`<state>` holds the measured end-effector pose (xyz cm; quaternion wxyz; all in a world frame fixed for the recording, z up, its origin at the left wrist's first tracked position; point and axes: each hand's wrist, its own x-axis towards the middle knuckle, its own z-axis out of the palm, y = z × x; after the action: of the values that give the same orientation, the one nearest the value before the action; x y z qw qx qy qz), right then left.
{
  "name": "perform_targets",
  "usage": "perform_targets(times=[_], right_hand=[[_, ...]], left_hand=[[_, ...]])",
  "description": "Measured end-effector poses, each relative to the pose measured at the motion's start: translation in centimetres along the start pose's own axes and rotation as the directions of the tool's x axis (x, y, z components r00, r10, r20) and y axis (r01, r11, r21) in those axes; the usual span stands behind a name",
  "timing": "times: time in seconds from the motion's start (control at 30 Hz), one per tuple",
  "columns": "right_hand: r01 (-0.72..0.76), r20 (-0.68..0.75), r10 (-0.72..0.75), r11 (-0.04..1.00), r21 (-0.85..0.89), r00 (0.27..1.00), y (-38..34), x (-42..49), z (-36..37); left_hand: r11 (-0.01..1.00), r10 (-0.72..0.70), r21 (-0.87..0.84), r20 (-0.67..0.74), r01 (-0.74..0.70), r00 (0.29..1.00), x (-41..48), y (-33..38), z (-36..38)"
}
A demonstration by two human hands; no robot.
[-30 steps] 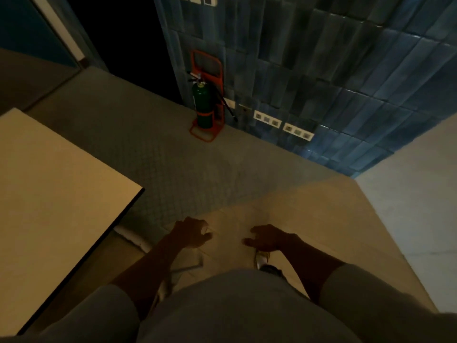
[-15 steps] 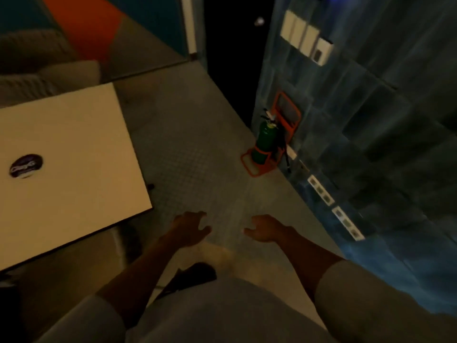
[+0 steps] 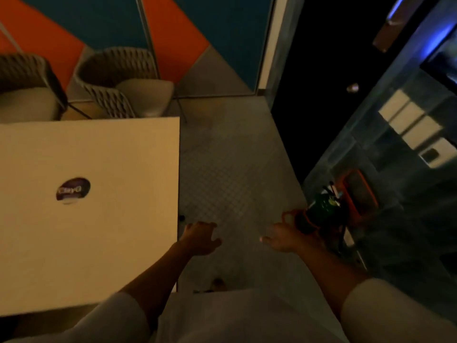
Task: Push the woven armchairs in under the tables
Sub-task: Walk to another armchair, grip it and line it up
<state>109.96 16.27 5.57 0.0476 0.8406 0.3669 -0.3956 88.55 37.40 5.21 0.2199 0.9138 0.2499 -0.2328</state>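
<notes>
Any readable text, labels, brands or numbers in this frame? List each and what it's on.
Dark oval sticker on the pale square table top: white lettering, too blurred to read.
Green fire extinguisher: any label too small and blurred to read.
White wall switch plates: no text visible.
Nothing legible in this frame.

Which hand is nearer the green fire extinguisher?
Right: the right hand hovers just beside the green fire extinguisher; the left hand is farther off, beside the cream table.

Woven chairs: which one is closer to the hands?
The right-hand armchair, beside the table's far right corner; the other armchair sits further left, cut off by the picture edge.
</notes>
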Motion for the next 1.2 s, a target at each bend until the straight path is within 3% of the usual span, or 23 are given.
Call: perform_targets(times=[0.17,0.43,0.8,1.03,1.2], right_hand=[[0.050,-0.121,-0.042,0.997,0.058,0.992,-3.5,6.3,-8.3],[0.117,-0.015,-0.117,0.993,0.009,0.993,-5.3,16.5,-17.8],[0.235,0.020,-0.234,0.966,-0.104,0.972,-5.2,36.9,-34.8],[0.306,0.041,-0.305,0.925,-0.224,0.951,-8.1,47.4,-45.7],[0.369,0.067,-0.366,0.883,-0.289,0.928,-12.2,52.9,-51.2]], left_hand=[[0.999,-0.024,0.029,-0.055,0.026,0.998,7.3,-3.3,-8.5],[0.996,-0.082,-0.022,-0.048,0.081,0.995,16.5,-6.0,-14.7],[0.936,-0.331,-0.119,0.022,0.331,0.943,31.0,-10.7,-24.8],[0.896,-0.421,-0.210,-0.124,0.391,0.898,39.4,-13.0,-33.3],[0.858,-0.478,-0.255,-0.080,0.446,0.875,44.1,-16.1,-36.2]])
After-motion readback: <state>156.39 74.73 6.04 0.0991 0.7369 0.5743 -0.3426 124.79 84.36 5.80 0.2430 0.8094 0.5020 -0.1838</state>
